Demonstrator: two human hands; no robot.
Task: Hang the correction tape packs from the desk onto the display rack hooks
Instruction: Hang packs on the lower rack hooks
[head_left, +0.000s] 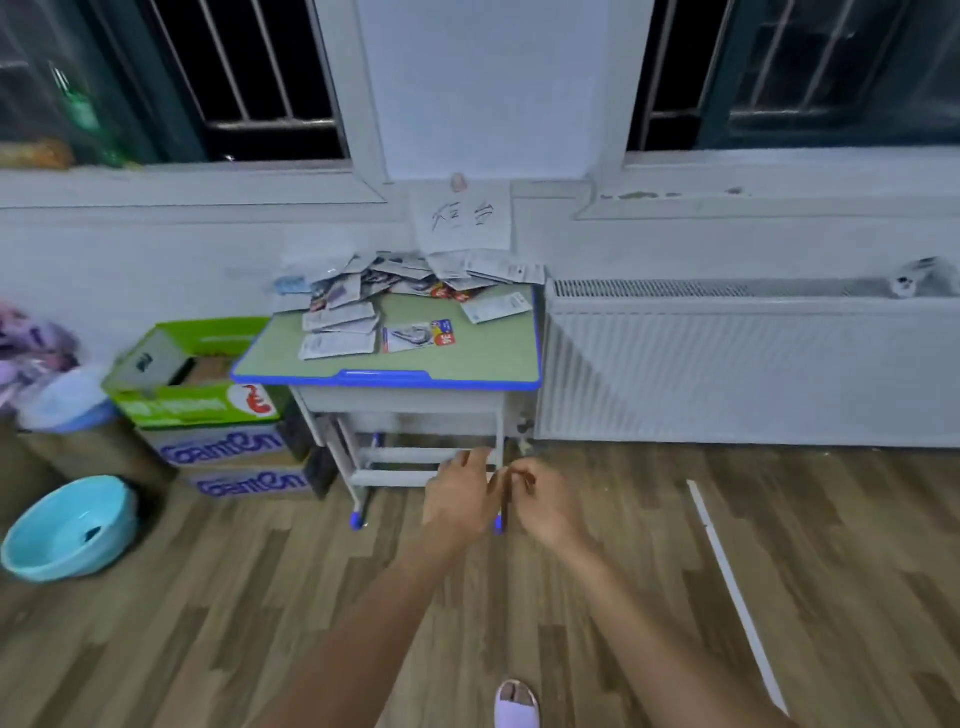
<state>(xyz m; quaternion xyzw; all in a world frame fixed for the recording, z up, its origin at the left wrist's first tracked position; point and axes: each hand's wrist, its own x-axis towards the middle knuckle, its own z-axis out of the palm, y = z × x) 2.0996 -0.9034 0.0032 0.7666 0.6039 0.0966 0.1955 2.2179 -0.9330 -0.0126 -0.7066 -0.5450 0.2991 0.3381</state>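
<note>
**Head view: hands empty, packs waiting on the worktop**

Head camera only: our left hand (460, 488) and right hand (543, 501) hang close together, fingers loosely curled, holding nothing. Correction tape packs (395, 291) lie heaped on the worktop (483, 358), well ahead of us, likely awaiting pickup. No rack shows.

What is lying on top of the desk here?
On the desk lies a heap of packs toward the wall, with one colourful pack lying apart nearer the front. Whatever lies beneath the heap is covered.
</note>
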